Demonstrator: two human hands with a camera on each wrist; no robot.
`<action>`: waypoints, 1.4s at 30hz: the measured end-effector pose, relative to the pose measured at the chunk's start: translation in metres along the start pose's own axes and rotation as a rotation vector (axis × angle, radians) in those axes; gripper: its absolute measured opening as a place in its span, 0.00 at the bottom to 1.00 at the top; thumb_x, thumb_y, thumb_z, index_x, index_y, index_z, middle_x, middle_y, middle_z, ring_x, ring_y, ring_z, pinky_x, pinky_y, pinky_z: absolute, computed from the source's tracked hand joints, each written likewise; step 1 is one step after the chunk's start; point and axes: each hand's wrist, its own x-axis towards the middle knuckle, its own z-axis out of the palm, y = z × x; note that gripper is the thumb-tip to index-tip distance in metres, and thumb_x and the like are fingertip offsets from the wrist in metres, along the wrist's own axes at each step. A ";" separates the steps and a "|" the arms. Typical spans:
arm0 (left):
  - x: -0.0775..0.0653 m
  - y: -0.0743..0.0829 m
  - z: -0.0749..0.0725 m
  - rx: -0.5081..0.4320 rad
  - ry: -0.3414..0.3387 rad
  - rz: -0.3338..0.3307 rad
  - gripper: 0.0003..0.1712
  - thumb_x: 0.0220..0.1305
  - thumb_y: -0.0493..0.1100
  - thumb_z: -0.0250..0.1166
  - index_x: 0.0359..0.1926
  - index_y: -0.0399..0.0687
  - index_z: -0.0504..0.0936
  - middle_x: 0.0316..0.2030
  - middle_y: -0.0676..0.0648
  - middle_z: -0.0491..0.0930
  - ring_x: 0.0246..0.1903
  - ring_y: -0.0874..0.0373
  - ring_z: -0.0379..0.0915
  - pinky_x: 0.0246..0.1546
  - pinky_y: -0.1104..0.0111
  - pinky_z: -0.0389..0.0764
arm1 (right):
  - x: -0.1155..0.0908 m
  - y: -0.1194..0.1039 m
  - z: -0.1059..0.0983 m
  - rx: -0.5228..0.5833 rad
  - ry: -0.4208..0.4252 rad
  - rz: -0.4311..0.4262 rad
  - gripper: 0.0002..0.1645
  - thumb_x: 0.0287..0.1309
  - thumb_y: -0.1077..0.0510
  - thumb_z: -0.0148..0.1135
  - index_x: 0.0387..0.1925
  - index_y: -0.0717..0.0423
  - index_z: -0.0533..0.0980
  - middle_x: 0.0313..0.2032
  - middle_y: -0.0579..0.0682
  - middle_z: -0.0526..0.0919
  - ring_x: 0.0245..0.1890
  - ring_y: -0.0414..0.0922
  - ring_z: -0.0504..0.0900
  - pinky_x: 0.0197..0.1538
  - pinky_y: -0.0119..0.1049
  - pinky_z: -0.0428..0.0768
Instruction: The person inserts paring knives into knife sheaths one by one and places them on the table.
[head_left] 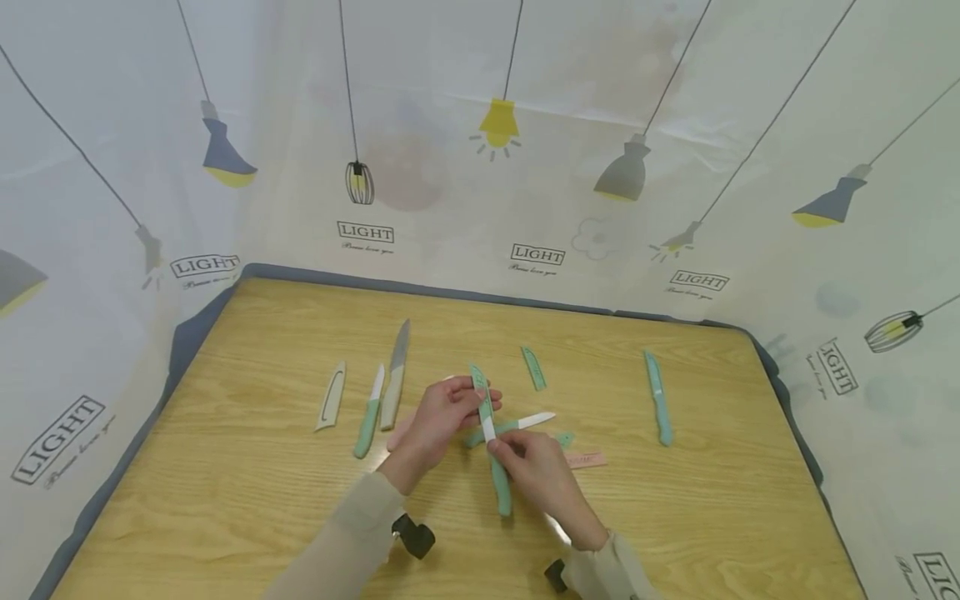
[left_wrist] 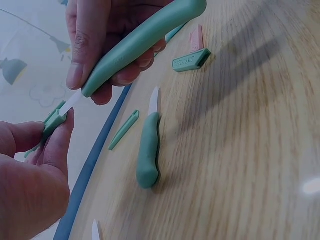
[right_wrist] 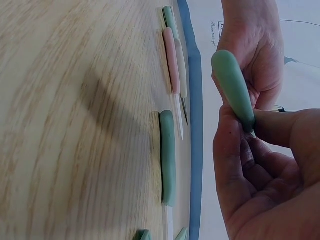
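Observation:
My left hand (head_left: 442, 412) pinches a green blade sheath (head_left: 482, 387) between thumb and fingers. With my right hand (head_left: 542, 471) I grip a green-handled paring knife (head_left: 501, 490) near the front of its handle. Its white blade shows between the two hands, the tip end inside the sheath, as the left wrist view also shows. Both are held above the table. Below them another green knife (left_wrist: 148, 150) lies bare on the wood, its white blade pointing away in the left wrist view. A loose green sheath (head_left: 534, 368) rests beyond my hands.
Left on the wooden table (head_left: 225, 467) lie a beige sheath (head_left: 330, 398), a green knife (head_left: 367, 429) and a larger beige-handled knife (head_left: 393, 396). A pink knife (right_wrist: 171, 60) is partly hidden by my left arm. A pink sheath (head_left: 588, 460) and a blue knife (head_left: 660, 408) lie right.

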 end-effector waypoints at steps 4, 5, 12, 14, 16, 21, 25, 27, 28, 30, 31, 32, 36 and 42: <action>0.000 -0.002 0.000 0.010 0.001 -0.009 0.24 0.70 0.38 0.57 0.61 0.24 0.69 0.49 0.36 0.81 0.49 0.50 0.79 0.51 0.59 0.78 | 0.000 0.001 0.000 0.004 -0.007 -0.003 0.19 0.67 0.49 0.56 0.35 0.60 0.83 0.17 0.38 0.74 0.13 0.32 0.66 0.15 0.24 0.66; 0.000 -0.002 0.000 0.015 0.000 -0.009 0.24 0.70 0.38 0.57 0.61 0.24 0.69 0.49 0.36 0.81 0.48 0.50 0.79 0.51 0.58 0.78 | 0.001 0.001 0.000 0.005 -0.007 -0.003 0.19 0.67 0.49 0.56 0.35 0.60 0.83 0.17 0.38 0.74 0.13 0.32 0.66 0.16 0.24 0.67; 0.000 0.000 -0.002 0.014 0.012 0.004 0.24 0.70 0.37 0.56 0.61 0.25 0.69 0.49 0.37 0.81 0.49 0.50 0.79 0.49 0.62 0.80 | 0.008 -0.003 0.000 0.007 0.000 0.002 0.19 0.68 0.49 0.55 0.36 0.60 0.83 0.19 0.39 0.76 0.16 0.34 0.70 0.19 0.25 0.71; 0.001 0.000 -0.002 0.016 0.014 0.010 0.24 0.70 0.37 0.56 0.61 0.25 0.69 0.48 0.37 0.82 0.49 0.50 0.79 0.48 0.64 0.80 | 0.009 -0.005 0.000 0.014 0.000 0.012 0.19 0.68 0.49 0.55 0.36 0.60 0.83 0.19 0.40 0.76 0.17 0.34 0.71 0.20 0.26 0.72; 0.001 0.000 -0.003 0.016 0.013 0.013 0.24 0.70 0.37 0.56 0.61 0.24 0.69 0.48 0.37 0.82 0.48 0.51 0.80 0.47 0.65 0.80 | 0.010 -0.006 0.000 0.020 0.000 0.026 0.19 0.68 0.49 0.55 0.37 0.60 0.83 0.19 0.40 0.77 0.17 0.35 0.71 0.20 0.26 0.72; 0.002 0.002 -0.004 0.000 0.023 0.009 0.24 0.70 0.37 0.57 0.61 0.24 0.69 0.48 0.36 0.82 0.48 0.50 0.80 0.47 0.64 0.81 | 0.011 -0.002 0.003 0.026 0.012 0.034 0.22 0.67 0.45 0.54 0.38 0.60 0.83 0.21 0.40 0.78 0.19 0.36 0.74 0.22 0.28 0.76; 0.002 0.005 -0.005 -0.014 0.051 0.016 0.24 0.70 0.36 0.57 0.61 0.24 0.69 0.49 0.34 0.81 0.48 0.49 0.80 0.48 0.62 0.80 | 0.007 0.002 0.005 0.013 0.008 0.018 0.22 0.67 0.44 0.54 0.37 0.57 0.83 0.21 0.39 0.79 0.18 0.35 0.73 0.22 0.27 0.76; 0.002 0.006 -0.005 -0.025 0.068 0.023 0.23 0.70 0.36 0.56 0.61 0.24 0.69 0.49 0.33 0.80 0.48 0.48 0.80 0.49 0.61 0.79 | 0.005 0.004 0.005 -0.001 0.001 0.006 0.21 0.67 0.45 0.55 0.36 0.57 0.83 0.21 0.38 0.79 0.18 0.34 0.73 0.22 0.27 0.75; 0.002 0.007 -0.006 -0.028 0.076 0.026 0.23 0.70 0.35 0.56 0.61 0.24 0.69 0.49 0.33 0.80 0.48 0.48 0.80 0.49 0.60 0.79 | 0.005 0.004 0.006 -0.008 -0.002 -0.003 0.21 0.67 0.45 0.55 0.36 0.57 0.83 0.21 0.38 0.79 0.18 0.34 0.73 0.22 0.27 0.75; 0.002 0.007 -0.006 -0.030 0.085 0.025 0.24 0.70 0.36 0.56 0.61 0.24 0.68 0.49 0.33 0.80 0.48 0.49 0.80 0.50 0.59 0.78 | 0.004 0.005 0.006 -0.009 -0.011 -0.009 0.21 0.67 0.45 0.55 0.36 0.58 0.83 0.22 0.38 0.80 0.19 0.34 0.73 0.22 0.27 0.76; 0.002 0.007 -0.007 -0.027 0.086 0.023 0.24 0.70 0.36 0.56 0.61 0.24 0.68 0.49 0.34 0.80 0.48 0.49 0.80 0.51 0.59 0.78 | 0.004 0.005 0.006 -0.006 -0.014 -0.011 0.22 0.67 0.45 0.55 0.36 0.59 0.83 0.22 0.39 0.80 0.19 0.34 0.74 0.23 0.27 0.76; 0.002 0.007 -0.007 -0.022 0.086 0.020 0.24 0.70 0.36 0.56 0.61 0.24 0.68 0.49 0.34 0.81 0.48 0.49 0.80 0.51 0.59 0.78 | 0.004 0.005 0.006 -0.003 -0.016 -0.010 0.22 0.67 0.45 0.55 0.36 0.59 0.83 0.22 0.39 0.80 0.19 0.34 0.74 0.23 0.27 0.76; 0.002 0.005 -0.007 -0.007 0.085 0.010 0.23 0.71 0.37 0.56 0.61 0.25 0.69 0.49 0.35 0.81 0.48 0.50 0.80 0.52 0.58 0.77 | 0.005 0.004 0.006 0.010 -0.023 -0.008 0.21 0.66 0.45 0.56 0.36 0.59 0.83 0.21 0.39 0.79 0.19 0.34 0.73 0.22 0.27 0.75; 0.002 0.003 -0.007 0.002 0.065 0.008 0.23 0.71 0.38 0.56 0.61 0.25 0.69 0.49 0.35 0.81 0.48 0.50 0.80 0.50 0.61 0.79 | 0.005 0.003 0.007 0.032 -0.015 -0.007 0.19 0.66 0.47 0.57 0.34 0.59 0.83 0.19 0.39 0.77 0.17 0.34 0.71 0.20 0.25 0.72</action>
